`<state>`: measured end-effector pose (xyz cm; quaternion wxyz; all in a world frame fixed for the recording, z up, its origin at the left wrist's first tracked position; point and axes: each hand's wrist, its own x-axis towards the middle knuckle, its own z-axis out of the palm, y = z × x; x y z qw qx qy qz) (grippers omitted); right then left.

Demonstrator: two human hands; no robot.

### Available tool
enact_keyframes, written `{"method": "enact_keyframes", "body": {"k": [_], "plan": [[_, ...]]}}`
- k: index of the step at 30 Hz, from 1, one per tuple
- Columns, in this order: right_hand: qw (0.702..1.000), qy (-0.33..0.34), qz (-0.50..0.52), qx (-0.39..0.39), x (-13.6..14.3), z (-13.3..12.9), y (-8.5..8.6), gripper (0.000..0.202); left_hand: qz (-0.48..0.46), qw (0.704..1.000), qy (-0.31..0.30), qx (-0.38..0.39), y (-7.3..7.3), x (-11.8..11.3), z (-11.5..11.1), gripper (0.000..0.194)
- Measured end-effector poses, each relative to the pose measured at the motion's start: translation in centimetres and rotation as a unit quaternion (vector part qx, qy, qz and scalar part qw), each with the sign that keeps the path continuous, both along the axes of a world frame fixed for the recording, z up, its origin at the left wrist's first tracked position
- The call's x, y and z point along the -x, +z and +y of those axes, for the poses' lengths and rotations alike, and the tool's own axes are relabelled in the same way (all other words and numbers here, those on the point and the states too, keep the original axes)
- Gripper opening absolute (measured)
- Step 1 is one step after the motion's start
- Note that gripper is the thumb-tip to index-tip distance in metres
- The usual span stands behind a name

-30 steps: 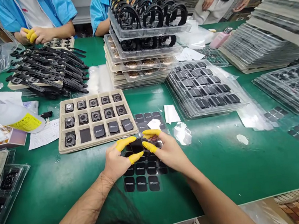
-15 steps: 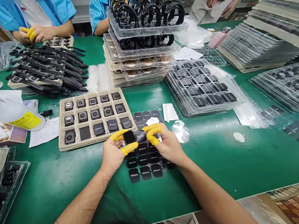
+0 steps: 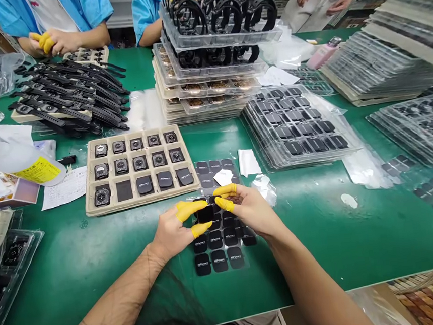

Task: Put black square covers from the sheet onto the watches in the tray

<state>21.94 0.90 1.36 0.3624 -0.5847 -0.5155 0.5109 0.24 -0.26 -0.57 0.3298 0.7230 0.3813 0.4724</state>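
Note:
My left hand (image 3: pixel 180 224), with yellow finger cots, grips a strapless smartwatch body (image 3: pixel 205 214) by its edges, its black screen facing up. My right hand (image 3: pixel 245 205), also in yellow finger cots, pinches a dark film sticker (image 3: pixel 216 200) at the watch's upper right edge. Fingers partly hide this sticker, and I cannot tell whether it touches the screen. Beneath both hands lies a sheet of black rounded-square stickers (image 3: pixel 216 239) with white lettering. Beyond my left hand, a beige tray (image 3: pixel 140 198) holds several watch bodies, a few with black lettered covers; one front compartment has no watch.
Stacked trays of looped watches (image 3: pixel 221 40) rise at the back centre. Right of them are clear trays of black pieces (image 3: pixel 299 120). A heap of strapped watches (image 3: pixel 70 97) and a white bottle (image 3: pixel 23 161) stand left. Co-workers (image 3: pixel 53 25) are across the green table.
Both hands have shifted slightly right and toward me with the watch. My right fingers have closed in on the watch's edge; the sticker between them was more visible before.

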Motion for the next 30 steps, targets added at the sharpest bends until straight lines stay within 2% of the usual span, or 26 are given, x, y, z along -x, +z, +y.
{"method": "enact_keyframes", "body": {"k": [1,3,6,8,9,11,13,16,19,22,30], "plan": [[1.000,-0.013,-0.003,-0.007,0.1,0.0,-0.1,0.035,-0.006,1.000,0.007,0.020,0.1,-0.1,0.0,0.033],[0.999,-0.035,-0.007,-0.035,0.4,-0.1,-0.3,0.031,-0.037,0.993,0.028,0.109,0.2,-0.3,0.1,0.039],[0.993,-0.053,0.016,-0.109,0.0,0.0,0.0,0.026,-0.139,0.949,0.047,0.280,0.4,-0.7,0.5,0.056],[0.982,-0.080,0.082,-0.149,-1.0,0.1,0.7,0.030,-0.191,0.919,0.044,0.341,0.4,-0.7,0.8,0.061],[0.976,-0.095,0.122,-0.156,-1.7,0.2,1.2,0.035,-0.196,0.914,0.042,0.354,0.4,-0.7,0.9,0.061],[0.970,-0.106,0.170,-0.140,-2.7,0.1,2.0,0.041,-0.167,0.920,0.033,0.354,0.3,-0.7,0.9,0.059],[0.982,-0.076,0.148,-0.089,-2.9,-0.1,2.3,0.039,-0.101,0.939,0.017,0.328,0.2,-0.6,0.6,0.054],[0.996,-0.019,0.087,0.010,-1.2,-0.6,1.8,0.040,-0.002,0.963,0.009,0.271,0.0,-0.7,0.1,0.051],[0.994,-0.013,0.089,0.067,1.0,-0.8,1.0,0.041,0.037,0.971,0.007,0.236,0.1,-0.7,-0.1,0.053],[0.989,-0.027,0.107,0.094,2.1,-0.9,0.4,0.042,0.054,0.974,0.009,0.220,0.3,-0.7,-0.1,0.052],[0.986,-0.044,0.116,0.113,2.1,-1.0,0.1,0.041,0.079,0.975,0.015,0.205,0.4,-0.7,-0.2,0.052]]}}
